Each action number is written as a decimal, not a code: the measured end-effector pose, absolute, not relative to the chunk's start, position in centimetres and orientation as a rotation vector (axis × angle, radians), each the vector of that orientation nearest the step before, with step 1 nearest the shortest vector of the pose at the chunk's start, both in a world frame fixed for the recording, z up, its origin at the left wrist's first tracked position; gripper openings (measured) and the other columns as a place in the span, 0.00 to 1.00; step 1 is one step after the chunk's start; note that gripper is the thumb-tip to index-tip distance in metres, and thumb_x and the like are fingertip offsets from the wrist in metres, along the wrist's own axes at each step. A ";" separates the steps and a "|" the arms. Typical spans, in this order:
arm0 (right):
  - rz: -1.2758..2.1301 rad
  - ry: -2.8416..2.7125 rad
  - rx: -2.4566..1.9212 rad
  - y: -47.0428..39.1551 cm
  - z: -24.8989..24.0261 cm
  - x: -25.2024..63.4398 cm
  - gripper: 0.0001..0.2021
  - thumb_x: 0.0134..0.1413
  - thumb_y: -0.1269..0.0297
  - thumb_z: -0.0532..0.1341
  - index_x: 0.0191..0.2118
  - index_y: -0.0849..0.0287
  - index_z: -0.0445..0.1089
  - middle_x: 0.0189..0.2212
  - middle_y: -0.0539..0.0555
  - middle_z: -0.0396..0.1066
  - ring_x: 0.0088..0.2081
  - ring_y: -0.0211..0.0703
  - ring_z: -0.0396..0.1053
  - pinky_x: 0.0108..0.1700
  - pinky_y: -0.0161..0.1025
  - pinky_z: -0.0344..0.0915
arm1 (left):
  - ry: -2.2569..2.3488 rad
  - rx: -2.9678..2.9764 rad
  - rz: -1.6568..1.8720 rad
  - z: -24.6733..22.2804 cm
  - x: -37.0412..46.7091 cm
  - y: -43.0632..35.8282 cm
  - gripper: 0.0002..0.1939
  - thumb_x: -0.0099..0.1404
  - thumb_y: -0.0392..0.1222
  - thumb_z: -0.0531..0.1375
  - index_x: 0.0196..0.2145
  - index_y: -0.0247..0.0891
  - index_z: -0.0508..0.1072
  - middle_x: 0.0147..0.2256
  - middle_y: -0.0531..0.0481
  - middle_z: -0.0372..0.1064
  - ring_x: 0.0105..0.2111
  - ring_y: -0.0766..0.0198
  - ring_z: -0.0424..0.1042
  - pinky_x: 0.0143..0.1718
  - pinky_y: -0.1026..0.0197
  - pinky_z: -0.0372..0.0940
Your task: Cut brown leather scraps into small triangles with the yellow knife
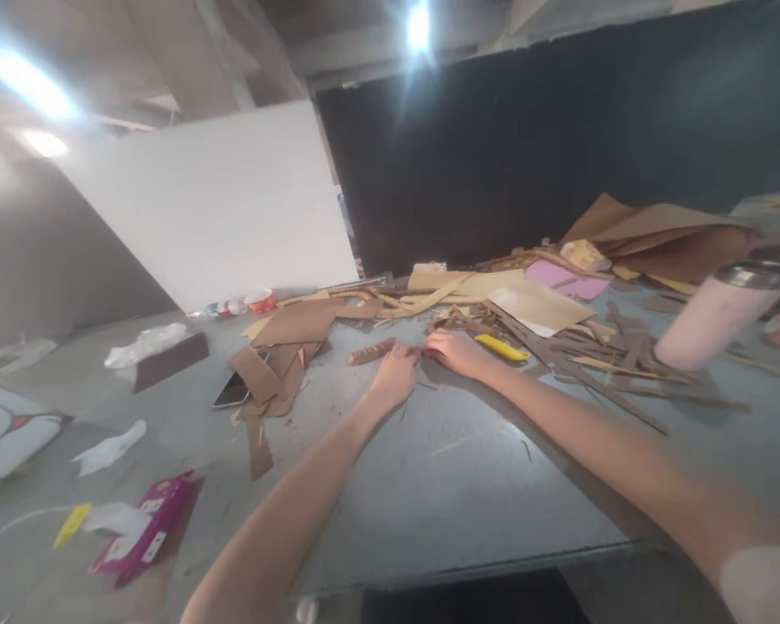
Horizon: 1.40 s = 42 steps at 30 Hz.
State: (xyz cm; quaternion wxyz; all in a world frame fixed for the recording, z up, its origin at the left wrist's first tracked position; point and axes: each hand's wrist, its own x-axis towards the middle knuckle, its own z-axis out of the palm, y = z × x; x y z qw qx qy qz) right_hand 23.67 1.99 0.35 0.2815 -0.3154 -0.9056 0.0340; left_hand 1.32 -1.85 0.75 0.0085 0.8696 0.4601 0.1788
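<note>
Seeing both arms stretched far across the grey bench (468, 485). Left hand (396, 373) has fingers closed on the right end of a corrugated cardboard strip (372, 351) lying flat on the bench. Right hand (451, 351) just beside it, fingers curled down among the cardboard scraps (591, 355); grip unclear. Yellow utility knife (502, 347) near the right wrist. Pink tumbler (718, 316) far right.

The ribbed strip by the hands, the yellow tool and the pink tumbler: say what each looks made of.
Ribbed strip, touched by the left hand: likely corrugated cardboard, matte brown with visible ridges. Yellow tool, beside the right hand: probably plastic, smooth and evenly bright. Pink tumbler: body unclear, plastic or coated metal; its rim looks like shiny steel.
</note>
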 end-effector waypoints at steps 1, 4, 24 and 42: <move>0.112 -2.416 -0.879 2.0 0.5 23.5 0.11 0.75 0.65 0.60 0.43 0.56 0.80 0.41 0.57 0.79 0.49 0.50 0.73 0.53 0.45 0.68 | 1.418 2.730 0.553 0.9 1.3 -1.8 0.22 0.68 0.26 0.55 0.52 0.35 0.82 0.53 0.37 0.77 0.57 0.49 0.72 0.63 0.47 0.68; 0.206 -2.344 -0.963 2.3 0.6 22.9 0.12 0.76 0.62 0.60 0.41 0.57 0.80 0.41 0.58 0.77 0.47 0.49 0.74 0.52 0.44 0.69 | 1.325 2.794 0.503 1.5 0.7 -1.9 0.21 0.68 0.25 0.54 0.50 0.35 0.81 0.50 0.38 0.77 0.55 0.50 0.74 0.64 0.47 0.67; 0.232 -2.170 -1.410 1.5 -1.6 21.4 0.21 0.70 0.43 0.64 0.32 0.53 0.78 0.45 0.58 0.75 0.52 0.58 0.69 0.54 0.56 0.60 | 1.104 2.844 0.472 1.6 -1.8 -4.7 0.29 0.65 0.24 0.53 0.62 0.36 0.71 0.60 0.37 0.72 0.61 0.48 0.72 0.66 0.43 0.68; 0.169 -2.219 -1.064 -1.7 0.5 21.7 0.29 0.82 0.61 0.46 0.30 0.52 0.78 0.30 0.54 0.79 0.37 0.47 0.76 0.49 0.51 0.59 | 1.145 2.812 0.543 1.2 -1.8 -5.5 0.31 0.70 0.26 0.53 0.67 0.41 0.69 0.60 0.41 0.72 0.61 0.49 0.72 0.64 0.43 0.71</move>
